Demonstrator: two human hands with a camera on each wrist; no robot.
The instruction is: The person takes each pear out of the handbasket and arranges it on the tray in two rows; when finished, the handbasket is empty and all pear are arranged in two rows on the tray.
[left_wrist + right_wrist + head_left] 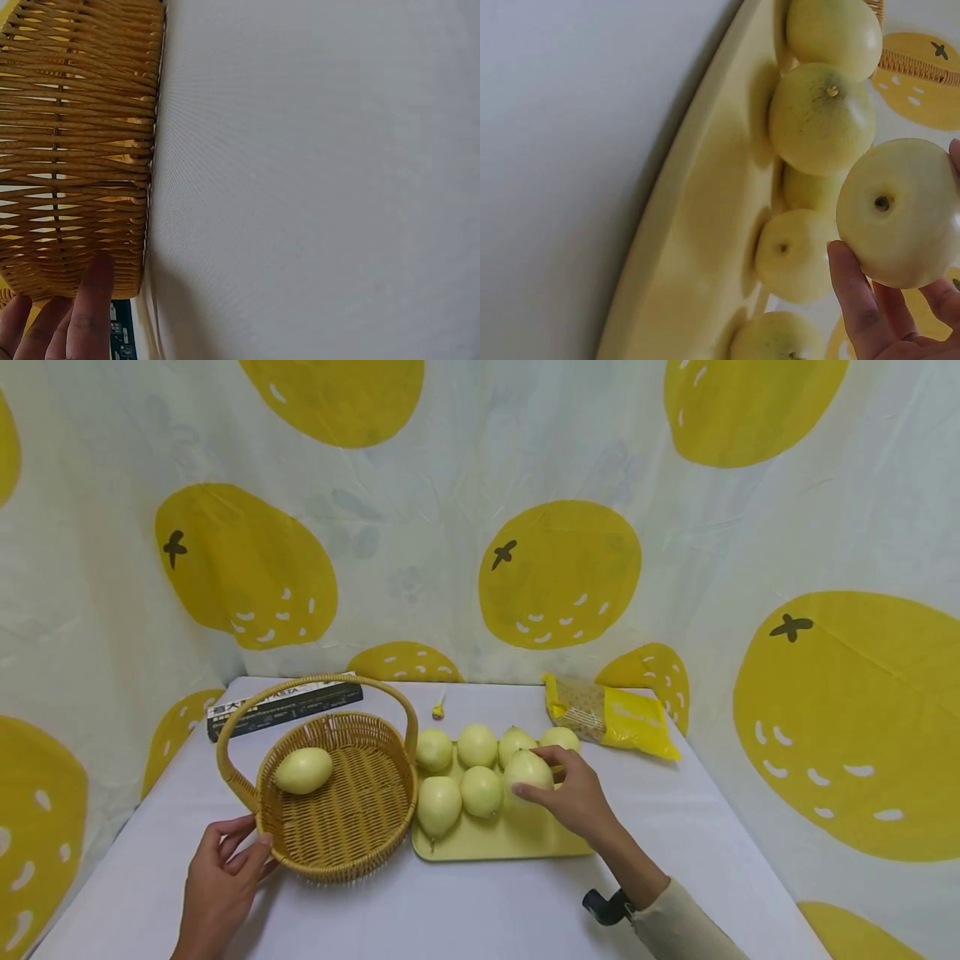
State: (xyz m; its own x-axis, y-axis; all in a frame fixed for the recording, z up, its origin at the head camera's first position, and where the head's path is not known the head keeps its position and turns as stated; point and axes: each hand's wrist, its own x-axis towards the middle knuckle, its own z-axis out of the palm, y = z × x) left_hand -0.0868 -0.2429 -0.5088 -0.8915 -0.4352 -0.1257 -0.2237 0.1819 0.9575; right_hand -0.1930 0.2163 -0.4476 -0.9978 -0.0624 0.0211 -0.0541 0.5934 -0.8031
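A brown wicker basket (352, 810) with a tall arched handle stands on the left, one pale yellow-green pear (303, 771) lying inside it. My left hand (221, 877) grips the basket's near left side, thumb at the rim; in the left wrist view its fingers touch the woven wall (82, 150). Just right of the basket is a pale yellow tray (510, 839) with several more pears (477, 746) toward its back and left. Over the tray, my right hand (581, 797) holds a pear (527, 772) between thumb and fingers. The right wrist view shows this pear (900, 217) raised off the tray.
Behind the basket lies a dark pasta box (288, 708). A small wrapped lollipop (438, 710) is at the table's back middle. A yellow bag (611, 717) lies behind the tray to the right. A fruit-print curtain (420, 568) hangs around the white table (420, 910).
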